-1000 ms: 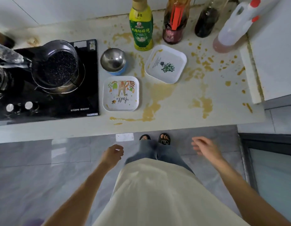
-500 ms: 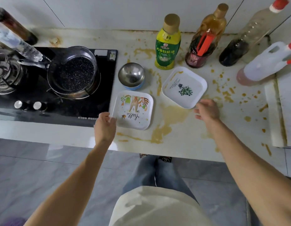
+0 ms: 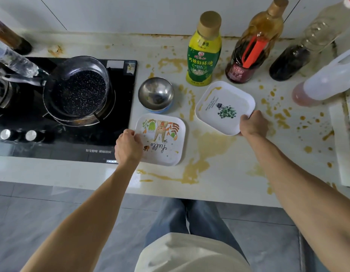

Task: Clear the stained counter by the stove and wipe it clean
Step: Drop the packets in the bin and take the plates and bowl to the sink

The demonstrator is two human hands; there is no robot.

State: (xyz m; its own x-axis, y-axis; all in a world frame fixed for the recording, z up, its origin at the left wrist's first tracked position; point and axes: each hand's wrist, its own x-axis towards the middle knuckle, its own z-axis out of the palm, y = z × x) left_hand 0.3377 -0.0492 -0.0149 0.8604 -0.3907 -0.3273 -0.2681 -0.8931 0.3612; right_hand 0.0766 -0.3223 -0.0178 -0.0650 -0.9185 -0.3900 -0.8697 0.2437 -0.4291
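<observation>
Here the fingers of the left hand (image 3: 128,146) are curled over the left rim of the hello plate (image 3: 162,139), pinching that edge; the plate lies flat on the tabletop (image 3: 219,173) just beside the right edge of the black stove (image 3: 119,107). The right hand (image 3: 252,123) grips the near right corner of the leaf plate (image 3: 223,106), its fingers tucked under the rim and hidden, the thumb on top. That plate sits farther back and to the right, apart from the hello plate. Between and in front of the two plates spreads a large yellow-brown stain (image 3: 205,146), with more splashes (image 3: 278,114) scattered to the right of the right hand. Behind the hello plate stands a steel bowl (image 3: 155,94). Along the wall stand a green-labelled bottle (image 3: 204,55), an amber bottle (image 3: 252,44), a dark bottle (image 3: 294,59) and a white jug (image 3: 331,77). A speckled pot (image 3: 78,91) sits on the stove.
</observation>
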